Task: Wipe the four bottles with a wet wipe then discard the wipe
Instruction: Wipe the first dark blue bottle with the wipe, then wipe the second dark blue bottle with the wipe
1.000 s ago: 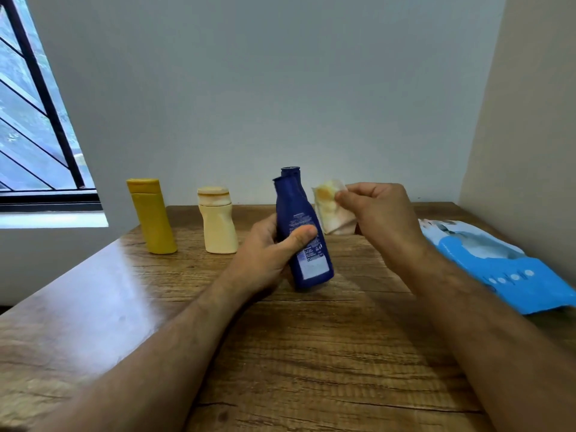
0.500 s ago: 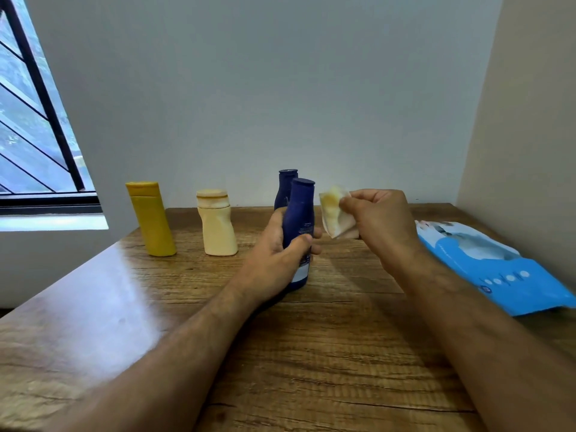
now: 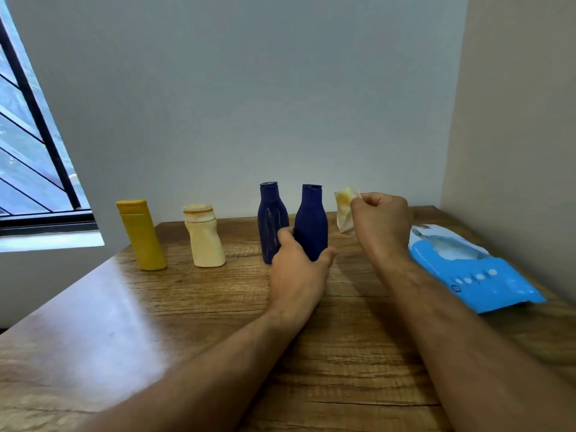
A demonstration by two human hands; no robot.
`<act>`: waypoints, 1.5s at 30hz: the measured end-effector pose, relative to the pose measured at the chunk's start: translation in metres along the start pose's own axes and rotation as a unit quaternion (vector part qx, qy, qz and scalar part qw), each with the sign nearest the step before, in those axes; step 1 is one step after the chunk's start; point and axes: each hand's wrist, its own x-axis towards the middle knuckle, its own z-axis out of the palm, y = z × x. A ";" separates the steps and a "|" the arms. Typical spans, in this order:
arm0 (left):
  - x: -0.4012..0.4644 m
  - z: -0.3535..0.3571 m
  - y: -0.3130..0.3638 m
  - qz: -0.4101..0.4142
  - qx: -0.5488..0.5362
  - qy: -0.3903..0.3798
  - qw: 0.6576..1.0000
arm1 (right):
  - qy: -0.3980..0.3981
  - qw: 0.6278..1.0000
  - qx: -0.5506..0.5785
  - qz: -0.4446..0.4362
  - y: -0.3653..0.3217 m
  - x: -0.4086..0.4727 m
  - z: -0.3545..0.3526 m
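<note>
Bottles stand in a row along the bench's (image 3: 218, 322) far edge: yellow bottle (image 3: 141, 235), cream bottle (image 3: 204, 236), left blue bottle (image 3: 271, 222), right blue bottle (image 3: 311, 224). Left hand (image 3: 297, 272) has its grip curled round the right blue bottle's base, which stands upright on the bench. Right hand (image 3: 381, 224), raised just beside it, pinches a stained wipe (image 3: 344, 210). A blue wipe pack (image 3: 477, 272) lies by the right edge.
</note>
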 end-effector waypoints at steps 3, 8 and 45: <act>0.002 0.024 0.012 -0.020 0.002 0.029 0.999 | 0.013 1.000 0.005 -0.003 0.002 0.001 0.000; 0.021 0.048 0.021 -0.040 0.025 0.046 0.998 | 0.041 0.999 -0.002 -0.010 0.005 0.005 -0.003; 0.009 0.044 0.021 -0.080 0.084 0.021 0.993 | 0.012 0.994 -0.093 -0.053 0.004 -0.010 -0.005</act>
